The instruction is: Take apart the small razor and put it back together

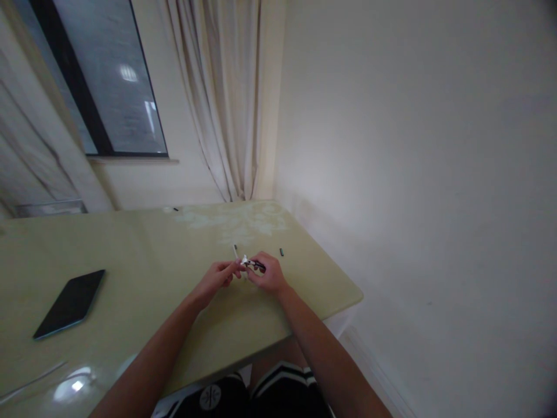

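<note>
A pale table (143,249) is lying beneath both hands. The left hand (221,275) is pinching a small white piece (244,260) in its fingertips; the right hand (270,273) is clamping its fingers on a dark stick (259,266) pointing toward it. A loose pinch could be dropping that piece.

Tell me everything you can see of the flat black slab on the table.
The flat black slab is thin and four-cornered, with a plain dark face and a paler, bluish edge along its near side. Its surface looks smooth; no writing, lit screen or buttons can be made out, so whether it is a tablet or a closed laptop is unclear. It lies flat toward the left of the pale greenish table, set at a slant, with nothing on top and only the table touching it.
</note>
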A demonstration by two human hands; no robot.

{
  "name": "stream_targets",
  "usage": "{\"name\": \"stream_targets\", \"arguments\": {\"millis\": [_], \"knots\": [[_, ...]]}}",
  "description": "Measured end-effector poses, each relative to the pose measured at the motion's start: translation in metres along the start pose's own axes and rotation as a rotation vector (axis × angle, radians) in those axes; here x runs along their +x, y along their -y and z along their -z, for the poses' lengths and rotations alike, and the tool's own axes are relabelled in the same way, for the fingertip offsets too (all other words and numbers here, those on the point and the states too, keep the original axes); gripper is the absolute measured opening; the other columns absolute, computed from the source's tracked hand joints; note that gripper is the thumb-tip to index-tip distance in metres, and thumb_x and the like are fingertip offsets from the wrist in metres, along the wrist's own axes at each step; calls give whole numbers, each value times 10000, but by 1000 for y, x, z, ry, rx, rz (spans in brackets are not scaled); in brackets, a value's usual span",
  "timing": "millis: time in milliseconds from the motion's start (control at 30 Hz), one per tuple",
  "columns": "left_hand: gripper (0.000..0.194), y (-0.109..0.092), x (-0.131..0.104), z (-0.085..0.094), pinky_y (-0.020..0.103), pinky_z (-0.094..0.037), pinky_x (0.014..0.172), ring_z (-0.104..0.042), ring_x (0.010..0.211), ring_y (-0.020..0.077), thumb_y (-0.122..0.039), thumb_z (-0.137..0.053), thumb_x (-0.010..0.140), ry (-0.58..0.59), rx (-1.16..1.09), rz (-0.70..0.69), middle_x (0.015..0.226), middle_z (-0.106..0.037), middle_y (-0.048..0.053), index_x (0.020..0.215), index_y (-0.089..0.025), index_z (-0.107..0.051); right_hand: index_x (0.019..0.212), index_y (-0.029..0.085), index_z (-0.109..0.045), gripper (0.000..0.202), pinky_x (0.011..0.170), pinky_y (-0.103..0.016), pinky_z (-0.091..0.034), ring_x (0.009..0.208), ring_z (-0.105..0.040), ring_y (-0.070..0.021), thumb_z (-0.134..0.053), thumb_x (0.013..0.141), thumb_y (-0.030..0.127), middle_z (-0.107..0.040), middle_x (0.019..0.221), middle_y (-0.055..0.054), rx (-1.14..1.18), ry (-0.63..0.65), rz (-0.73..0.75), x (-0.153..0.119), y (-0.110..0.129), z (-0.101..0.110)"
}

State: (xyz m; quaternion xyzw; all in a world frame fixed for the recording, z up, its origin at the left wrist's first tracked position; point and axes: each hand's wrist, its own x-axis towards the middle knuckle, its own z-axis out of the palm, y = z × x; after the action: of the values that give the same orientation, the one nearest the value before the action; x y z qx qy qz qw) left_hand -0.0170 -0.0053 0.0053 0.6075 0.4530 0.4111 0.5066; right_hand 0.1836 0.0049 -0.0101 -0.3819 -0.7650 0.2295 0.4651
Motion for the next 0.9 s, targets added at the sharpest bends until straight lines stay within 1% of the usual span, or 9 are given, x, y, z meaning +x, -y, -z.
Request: {"name": "stream_targets", "arguments": {"millis": [167, 233, 333, 400, 500, 567, 600, 733, 900], "knots": [[567, 3, -1, -2, 224, -216, 500, -308, 523, 89, -712, -719, 745, 57, -66, 69, 572, -422, -43, 721, -145, -713, 1008, 211, -737, 180, 747, -271, -465, 799, -600, -178, -693, 861, 307, -661, 891, -51, -55, 12, 135, -3, 1, 0], [551, 4, -1, -2, 222, -211, 502, -297, 522, 84, -692, -743, 737, 76, -91, 95, 572, -399, -54, 727, -142, -705, 998, 209, -738, 176, 751, -270, -474, 797, -609, -177, -702, 845, 289, -665, 880, -47, -68, -7, 177, -3, 1, -1], [541, 1, -1, -1, 221, -217, 506, -311, 536, 80, -673, -763, 731, 59, -104, 80, 613, -448, -41, 755, -135, -719, 1011, 203, -724, 196, 710, -260, -469, 757, -594, -164, -701, 841, 297, -644, 859, -33, -36, -47, 187, -3, 0, -3], [535, -1, -1, 1, 218, -245, 518, -349, 558, 82, -665, -764, 737, 13, -109, 47, 672, -516, -19, 820, -136, -750, 1054, 197, -689, 222, 666, -251, -454, 717, -567, -152, -665, 879, 331, -621, 844, -20, 40, -79, 140, -2, 1, -3], [560, -1, 0, 6, 221, -356, 609, -469, 671, 108, -623, -781, 748, -62, -113, -8, 861, -648, 25, 1099, -186, -775, 1038, 187, -622, 220, 618, -242, -424, 672, -528, -139, -569, 961, 385, -593, 810, -6, 177, -134, 39, -1, 1, -3], [632, 1, 1, 9, 239, -405, 688, -515, 764, 130, -608, -780, 762, -75, -103, -43, 993, -687, 44, 1266, -231, -726, 999, 186, -599, 230, 612, -242, -411, 677, -523, -141, -538, 986, 407, -582, 793, -5, 222, -149, 7, 0, 2, -2], [654, 3, 1, 9, 247, -412, 706, -516, 777, 134, -611, -770, 773, -67, -97, -59, 1017, -691, 48, 1305, -237, -708, 989, 185, -597, 234, 612, -243, -406, 683, -523, -143, -538, 988, 412, -578, 789, -6, 229, -145, 3, 0, 2, -2], [696, 6, 2, 7, 254, -395, 678, -460, 704, 121, -637, -734, 802, -22, -100, -110, 965, -688, 50, 1343, -202, -689, 981, 185, -604, 222, 611, -243, -390, 679, -515, -140, -557, 982, 402, -565, 766, 3, 227, -103, 16, -1, 3, -3], [699, 4, 2, 3, 253, -387, 659, -448, 693, 121, -627, -739, 808, -30, -138, -152, 945, -680, 56, 1352, -193, -682, 970, 190, -608, 215, 612, -246, -383, 668, -503, -136, -563, 974, 400, -556, 751, 10, 209, -79, 38, -2, 5, -3]]}}
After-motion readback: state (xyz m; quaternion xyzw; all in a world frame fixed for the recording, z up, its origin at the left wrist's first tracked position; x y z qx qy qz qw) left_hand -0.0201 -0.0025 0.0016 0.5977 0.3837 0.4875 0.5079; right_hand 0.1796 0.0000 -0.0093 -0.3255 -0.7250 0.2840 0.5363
